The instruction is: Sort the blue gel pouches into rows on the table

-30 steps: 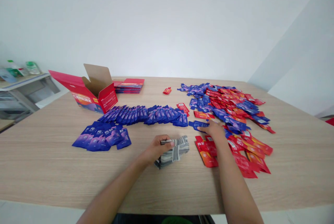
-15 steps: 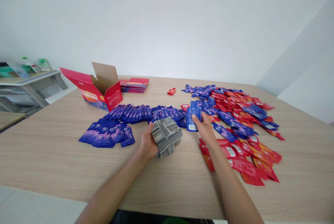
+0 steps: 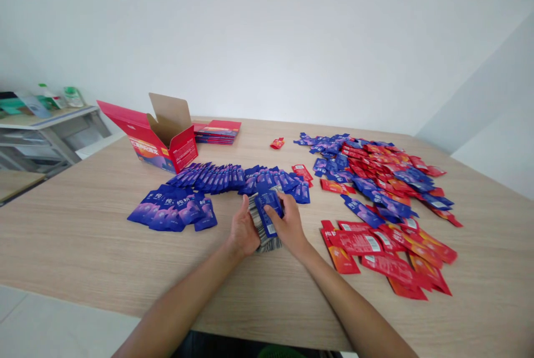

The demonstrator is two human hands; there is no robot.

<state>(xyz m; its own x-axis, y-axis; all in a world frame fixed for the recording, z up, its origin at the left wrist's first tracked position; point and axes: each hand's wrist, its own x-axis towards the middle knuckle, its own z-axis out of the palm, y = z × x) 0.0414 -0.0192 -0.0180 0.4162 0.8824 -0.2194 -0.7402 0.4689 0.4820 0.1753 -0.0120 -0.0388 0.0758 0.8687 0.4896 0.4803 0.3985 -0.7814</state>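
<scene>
Large white characters stood on the fanned blue sachets (image 3: pixel 173 210) lying at about nine o'clock from the hands; one of them read as 纯, repeated from sachet to sachet, while the characters beside it were too blurred to make out. The open red carton (image 3: pixel 164 146) at ten o'clock carried an orange band and white print on its end flap, all too small to read. The red sachets (image 3: pixel 375 246) at three o'clock showed white label patches like barcodes, with no legible digits. The blue sachet (image 3: pixel 267 210) on top of the held stack bore a similar white patch, unreadable.
</scene>
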